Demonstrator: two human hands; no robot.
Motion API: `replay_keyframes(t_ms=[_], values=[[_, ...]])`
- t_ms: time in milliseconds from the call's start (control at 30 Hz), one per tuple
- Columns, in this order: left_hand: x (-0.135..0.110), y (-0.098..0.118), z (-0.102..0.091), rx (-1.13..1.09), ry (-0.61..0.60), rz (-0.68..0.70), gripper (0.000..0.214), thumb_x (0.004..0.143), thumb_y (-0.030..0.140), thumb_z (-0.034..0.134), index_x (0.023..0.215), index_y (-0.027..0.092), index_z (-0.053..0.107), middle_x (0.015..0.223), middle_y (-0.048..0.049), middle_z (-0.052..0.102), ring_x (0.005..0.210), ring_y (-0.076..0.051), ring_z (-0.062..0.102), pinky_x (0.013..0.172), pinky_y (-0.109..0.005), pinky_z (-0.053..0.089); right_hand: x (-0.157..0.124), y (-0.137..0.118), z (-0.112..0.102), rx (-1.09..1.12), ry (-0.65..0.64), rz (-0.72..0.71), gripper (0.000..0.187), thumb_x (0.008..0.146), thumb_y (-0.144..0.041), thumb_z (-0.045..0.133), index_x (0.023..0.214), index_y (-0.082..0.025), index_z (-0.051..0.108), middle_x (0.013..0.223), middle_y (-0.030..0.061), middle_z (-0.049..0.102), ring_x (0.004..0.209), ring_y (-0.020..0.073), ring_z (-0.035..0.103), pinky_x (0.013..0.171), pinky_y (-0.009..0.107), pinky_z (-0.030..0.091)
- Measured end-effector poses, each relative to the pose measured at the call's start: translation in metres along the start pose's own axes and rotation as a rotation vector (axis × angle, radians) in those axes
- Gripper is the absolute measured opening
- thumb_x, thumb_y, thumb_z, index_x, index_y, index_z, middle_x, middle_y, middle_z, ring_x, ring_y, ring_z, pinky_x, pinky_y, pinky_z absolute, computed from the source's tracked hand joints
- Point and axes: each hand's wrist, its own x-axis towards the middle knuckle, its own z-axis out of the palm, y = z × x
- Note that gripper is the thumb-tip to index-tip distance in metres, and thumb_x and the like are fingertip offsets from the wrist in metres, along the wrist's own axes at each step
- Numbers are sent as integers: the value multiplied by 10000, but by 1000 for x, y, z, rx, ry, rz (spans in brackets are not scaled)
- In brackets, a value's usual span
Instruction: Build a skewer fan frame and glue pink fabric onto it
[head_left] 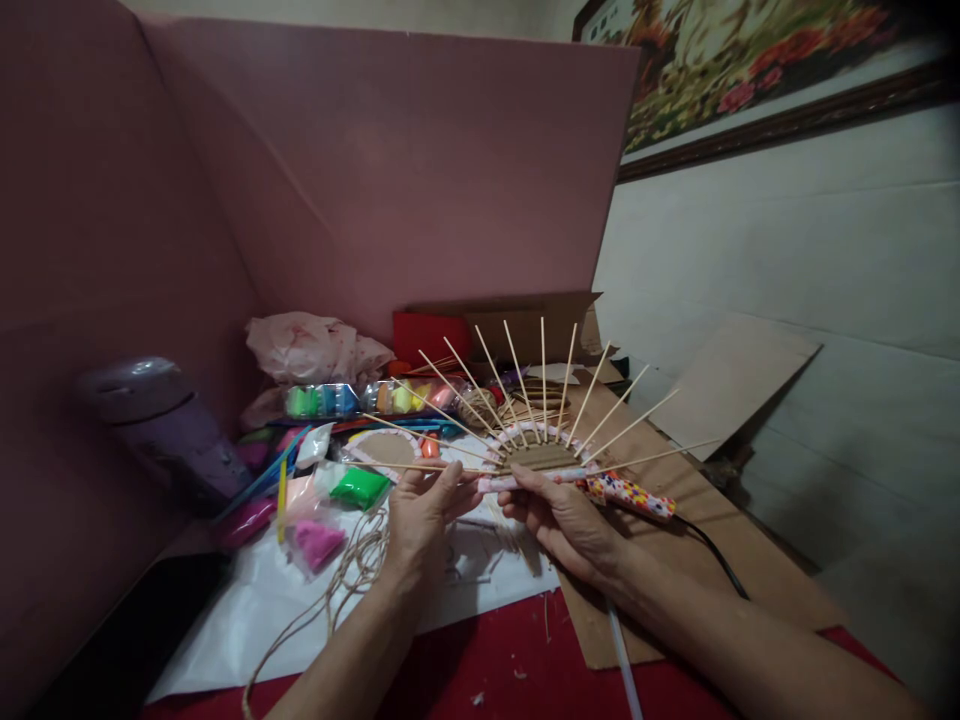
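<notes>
left hand (424, 508): bare, ungloved | right hand (568, 516): bare, ungloved | forearms (705, 610): bare to the view's edge

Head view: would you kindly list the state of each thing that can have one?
Cardboard half-disc: held, sticks fanned out
Left hand: pinching
Right hand: pinching
Green clay: bagged
Jute twine: loosely tangled
Plastic bag: crumpled
Purple bottle: capped
Floral-handled tool: corded, lying down

No text, label, brand, number or sign can be read on anything in view here.
</notes>
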Motion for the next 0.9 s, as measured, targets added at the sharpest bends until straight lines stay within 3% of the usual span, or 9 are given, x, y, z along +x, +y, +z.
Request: replay_keyframes(t_ms=[900], values=[[-1, 0, 1, -17, 6, -7, 210, 624, 241, 678, 714, 143, 514, 654, -61, 678, 621, -179, 646, 612, -312, 509, 2, 2, -3, 3, -8, -8, 96, 685, -188, 640, 699, -94, 654, 651, 58, 662, 573, 102, 591, 603, 212, 476]])
